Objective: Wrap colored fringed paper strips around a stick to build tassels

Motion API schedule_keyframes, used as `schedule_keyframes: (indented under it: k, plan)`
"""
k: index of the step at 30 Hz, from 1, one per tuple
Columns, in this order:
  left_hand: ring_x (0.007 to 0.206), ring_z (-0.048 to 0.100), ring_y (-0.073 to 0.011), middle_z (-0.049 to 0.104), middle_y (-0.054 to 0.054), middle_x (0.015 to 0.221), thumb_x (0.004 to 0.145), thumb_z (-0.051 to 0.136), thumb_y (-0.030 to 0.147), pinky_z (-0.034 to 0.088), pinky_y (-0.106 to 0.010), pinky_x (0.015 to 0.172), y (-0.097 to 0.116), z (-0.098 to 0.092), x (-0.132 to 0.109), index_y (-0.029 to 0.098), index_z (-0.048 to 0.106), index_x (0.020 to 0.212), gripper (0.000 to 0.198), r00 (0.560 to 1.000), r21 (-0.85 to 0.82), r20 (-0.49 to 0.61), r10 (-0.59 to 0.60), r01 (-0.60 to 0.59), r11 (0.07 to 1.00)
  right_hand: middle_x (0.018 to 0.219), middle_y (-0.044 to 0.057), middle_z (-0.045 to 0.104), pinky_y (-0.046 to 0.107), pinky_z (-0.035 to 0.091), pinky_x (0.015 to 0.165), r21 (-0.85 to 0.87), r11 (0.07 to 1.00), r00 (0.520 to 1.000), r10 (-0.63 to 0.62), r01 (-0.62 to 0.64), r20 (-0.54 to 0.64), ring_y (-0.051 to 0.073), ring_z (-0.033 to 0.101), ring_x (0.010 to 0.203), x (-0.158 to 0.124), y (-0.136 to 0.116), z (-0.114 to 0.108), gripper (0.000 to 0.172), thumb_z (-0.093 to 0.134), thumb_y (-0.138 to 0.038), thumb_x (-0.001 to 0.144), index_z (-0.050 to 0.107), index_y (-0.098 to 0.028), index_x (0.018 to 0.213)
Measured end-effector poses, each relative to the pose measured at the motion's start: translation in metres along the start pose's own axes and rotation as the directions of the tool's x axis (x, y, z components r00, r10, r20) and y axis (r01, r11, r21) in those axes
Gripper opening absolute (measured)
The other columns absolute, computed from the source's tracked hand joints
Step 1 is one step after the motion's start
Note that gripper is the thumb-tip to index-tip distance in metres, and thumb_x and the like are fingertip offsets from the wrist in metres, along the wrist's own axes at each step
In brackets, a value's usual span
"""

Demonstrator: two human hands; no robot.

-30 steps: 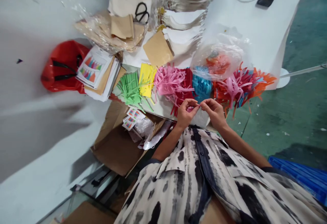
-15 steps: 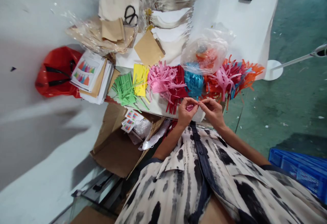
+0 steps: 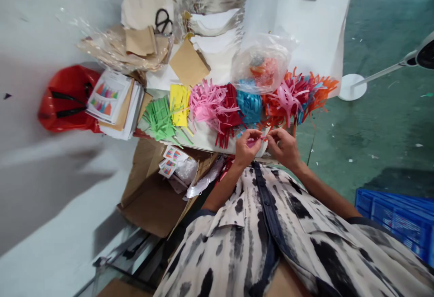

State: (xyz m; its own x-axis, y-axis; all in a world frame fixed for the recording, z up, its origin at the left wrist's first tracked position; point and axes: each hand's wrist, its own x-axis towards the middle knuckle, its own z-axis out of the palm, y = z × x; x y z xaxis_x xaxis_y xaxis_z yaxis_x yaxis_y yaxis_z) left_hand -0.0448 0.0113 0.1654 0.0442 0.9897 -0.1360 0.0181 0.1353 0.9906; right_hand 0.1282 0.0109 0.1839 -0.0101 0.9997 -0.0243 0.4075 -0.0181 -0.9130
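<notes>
At the tabletop (image 3: 203, 141) edge, the left hand's (image 3: 248, 148) fingers pinch one small pink paper piece (image 3: 252, 143), and the right hand's (image 3: 284, 148) fingers pinch its thin end, just below six fringed paper bundles (image 3: 217, 107) in a row.

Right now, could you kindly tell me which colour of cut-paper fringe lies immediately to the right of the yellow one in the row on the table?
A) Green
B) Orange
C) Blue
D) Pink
D: the pink cut-paper fringe lies directly beside the yellow cut-paper fringe, on its right.
</notes>
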Motion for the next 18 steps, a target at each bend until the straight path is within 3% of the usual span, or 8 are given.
schedule_keyframes:
  k: [5, 11, 14, 18]
  plan:
    - [0.101, 0.078, -0.0234, 0.085, -0.007, 0.107, 0.103, 0.077, 0.054, 0.059, -0.037, 0.093, 0.004, 0.004, -0.006, 0.025, 0.086, 0.107, 0.030, 0.995, 0.098, 0.091, 0.044, -0.053, 0.994, 0.085, 0.003, 0.062, 0.038, 0.048, 0.071, -0.023, 0.999, 0.999, -0.030, 0.030, 0.021, 0.021, 0.059, 0.074, -0.009, 0.004, -0.002, 0.027, 0.065, -0.049, 0.105, 0.060, -0.027, 0.089]
    - [0.079, 0.069, -0.0173, 0.079, -0.003, 0.085, 0.100, 0.076, 0.067, 0.053, -0.031, 0.078, 0.005, 0.004, -0.005, 0.023, 0.082, 0.089, 0.046, 0.982, 0.120, 0.188, 0.006, -0.029, 0.992, 0.079, 0.000, 0.059, 0.034, 0.044, 0.061, 0.088, 0.989, 0.990, 0.109, -0.117, 0.084, 0.017, 0.054, 0.066, -0.016, 0.013, -0.014, 0.029, 0.063, -0.051, 0.106, 0.057, -0.027, 0.091]
    - [0.074, 0.065, -0.0149, 0.075, -0.001, 0.082, 0.097, 0.076, 0.073, 0.051, -0.028, 0.072, 0.003, 0.007, -0.004, 0.021, 0.081, 0.091, 0.052, 0.973, 0.029, 0.219, -0.067, 0.062, 0.998, 0.079, 0.000, 0.062, 0.033, 0.047, 0.064, 0.085, 0.989, 0.990, 0.117, -0.124, 0.081, 0.017, 0.056, 0.067, -0.014, 0.016, -0.023, 0.031, 0.066, -0.054, 0.105, 0.061, -0.026, 0.091]
    - [0.073, 0.066, -0.0136, 0.075, -0.001, 0.083, 0.097, 0.078, 0.072, 0.053, -0.027, 0.073, -0.002, 0.012, -0.005, 0.020, 0.080, 0.095, 0.052, 0.965, -0.022, 0.245, -0.095, 0.103, 0.994, 0.096, 0.004, 0.077, 0.035, 0.057, 0.072, 0.173, 0.974, 0.987, 0.133, -0.148, 0.092, 0.020, 0.070, 0.079, -0.013, 0.017, -0.030, 0.039, 0.071, -0.063, 0.102, 0.076, -0.026, 0.113]
